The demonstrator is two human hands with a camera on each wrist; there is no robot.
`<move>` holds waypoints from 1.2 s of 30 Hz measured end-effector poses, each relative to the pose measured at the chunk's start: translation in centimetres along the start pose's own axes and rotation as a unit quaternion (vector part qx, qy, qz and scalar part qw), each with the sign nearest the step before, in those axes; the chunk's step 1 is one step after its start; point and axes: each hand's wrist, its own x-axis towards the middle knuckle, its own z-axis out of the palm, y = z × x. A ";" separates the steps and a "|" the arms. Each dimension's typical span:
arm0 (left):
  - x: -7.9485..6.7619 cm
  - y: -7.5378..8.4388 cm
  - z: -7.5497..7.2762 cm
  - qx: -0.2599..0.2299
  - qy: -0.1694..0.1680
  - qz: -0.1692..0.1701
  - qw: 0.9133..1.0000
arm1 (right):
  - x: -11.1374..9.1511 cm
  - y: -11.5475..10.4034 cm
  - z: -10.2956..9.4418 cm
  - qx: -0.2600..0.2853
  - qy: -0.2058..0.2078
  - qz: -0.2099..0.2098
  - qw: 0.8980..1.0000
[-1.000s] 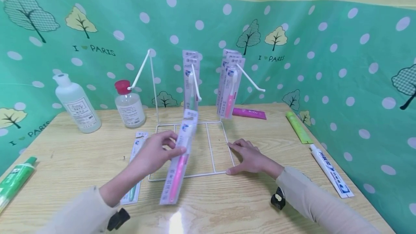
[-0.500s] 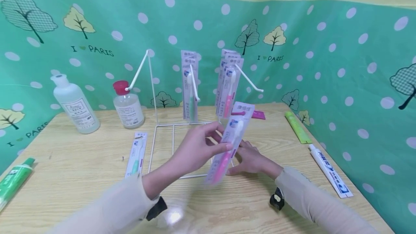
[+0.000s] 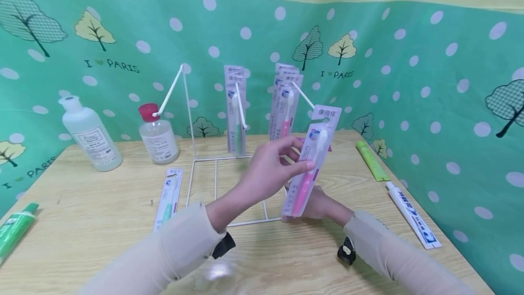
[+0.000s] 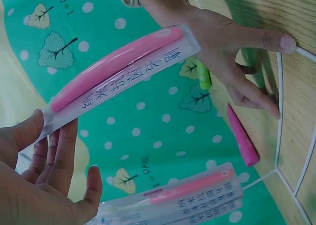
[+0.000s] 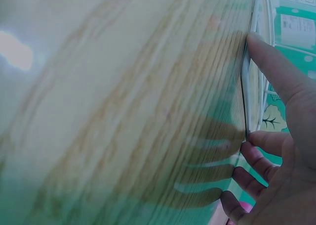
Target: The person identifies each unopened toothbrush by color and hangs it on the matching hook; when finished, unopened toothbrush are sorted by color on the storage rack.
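Observation:
My left hand (image 3: 266, 167) pinches a packaged pink toothbrush (image 3: 304, 190) between thumb and fingers, raised and tilted in front of the right-hand hook (image 3: 304, 94) of a white wire display rack (image 3: 215, 181). In the left wrist view the toothbrush pack (image 4: 118, 69) extends from the fingertips. My right hand (image 3: 323, 206), partly hidden behind the pack, touches the rack's base near its front right corner; the right wrist view shows thumb and fingers spread along the wire. Several pink toothbrush packs (image 3: 285, 117) hang on the right hook, green ones (image 3: 237, 122) on the middle hook.
A packaged green toothbrush (image 3: 168, 199) lies left of the rack. Two clear bottles, one open-necked (image 3: 92, 138) and one red-capped (image 3: 159, 140), stand at back left. Toothpaste tubes lie around: green (image 3: 16, 229), lime (image 3: 371, 160), white (image 3: 413, 215). A patterned curtain (image 3: 245, 3) hangs behind.
My left hand has carried the pink toothbrush pack rightward and up, from over the rack's front to before the right hook. The right hand stays at the rack's base.

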 end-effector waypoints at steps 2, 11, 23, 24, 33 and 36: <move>0.3 -0.1 0.2 -0.003 0.007 0.001 1.000 | -0.1 -0.1 0.0 0.008 -0.007 0.003 1.000; 1.4 -1.7 0.8 -0.013 0.060 -0.005 0.998 | -0.2 -0.5 0.0 0.050 -0.011 0.046 0.998; 4.7 -4.2 1.2 -0.053 0.155 -0.052 0.985 | -0.1 -0.4 -0.1 -0.001 -0.027 0.066 0.997; 5.0 -4.4 1.2 -0.055 0.160 -0.055 0.984 | 0.0 -0.3 -0.1 -0.005 -0.027 0.062 0.998; 7.1 -5.6 0.6 -0.112 0.179 -0.104 0.972 | 0.0 0.0 0.2 -0.016 -0.021 0.042 0.999; 7.5 -6.1 0.3 -0.127 0.183 -0.108 0.969 | 0.0 0.0 0.2 -0.015 -0.021 0.041 0.999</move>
